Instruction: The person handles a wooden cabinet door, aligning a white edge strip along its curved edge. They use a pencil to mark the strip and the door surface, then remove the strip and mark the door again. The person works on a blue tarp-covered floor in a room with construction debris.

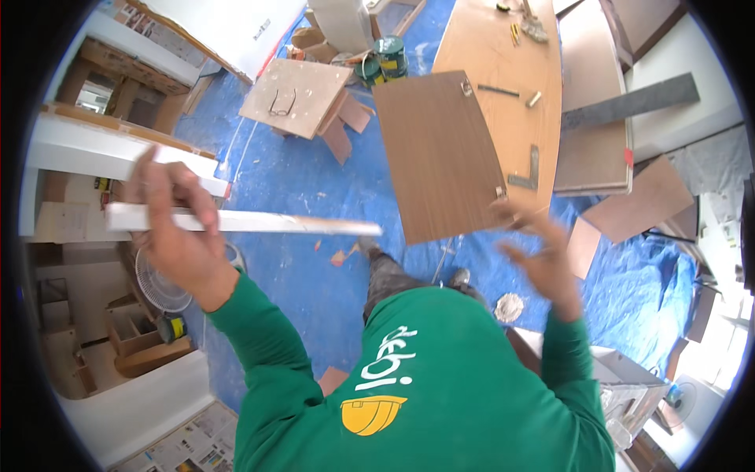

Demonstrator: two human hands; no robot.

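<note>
My left hand (177, 224) is wrapped round one end of a long, thin white board (275, 223), seen along its edge. The board is held up above the blue floor sheet, and its other end points right, in front of my body. My right hand (543, 256) has its fingers apart and holds nothing; motion smears it a little. It is nearest the lower right corner of a brown wood-grain cabinet door (440, 157). Along its right side the door has metal hinges (466, 88), and it partly overlaps a light wood worktable; whether my fingertips touch it I cannot tell.
On the worktable (464, 47) lie a metal square (535, 167), a dark bar (499, 91) and small tools. Eyeglasses (281, 102) rest on a low stand (295, 82). Green paint cans (390, 55), a fan (161, 279) and leaning panels (594, 157) stand around the blue sheet (283, 307).
</note>
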